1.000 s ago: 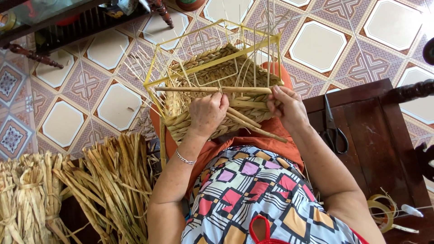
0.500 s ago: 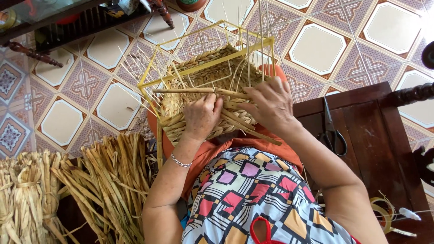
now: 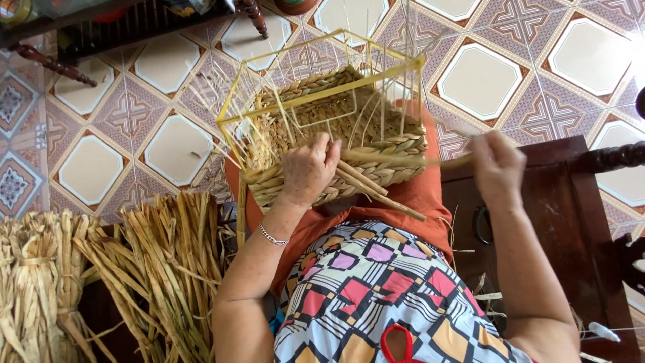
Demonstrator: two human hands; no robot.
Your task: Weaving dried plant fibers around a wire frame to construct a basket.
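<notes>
Straw strand (image 3: pixel 410 160), lying sideways, left-right

My left hand (image 3: pixel 306 171) presses the half-woven basket (image 3: pixel 336 151) on my lap; my right hand (image 3: pixel 497 165) pulls a straw strand (image 3: pixel 410 159) sideways.

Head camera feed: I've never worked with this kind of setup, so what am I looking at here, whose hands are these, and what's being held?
There is no machine here. A person wears one camera on the head, so the single view looks straight down over their lap at their own two bare hands.

The left hand presses on a half-woven basket built around a yellow wire frame, which rests on the lap. The right hand is out to the side, pulling a long flat straw strand that runs back into the weave.

Bundles of dried straw lie at the person's left. A dark wooden table stands at the right, and patterned floor tiles lie below.
</notes>
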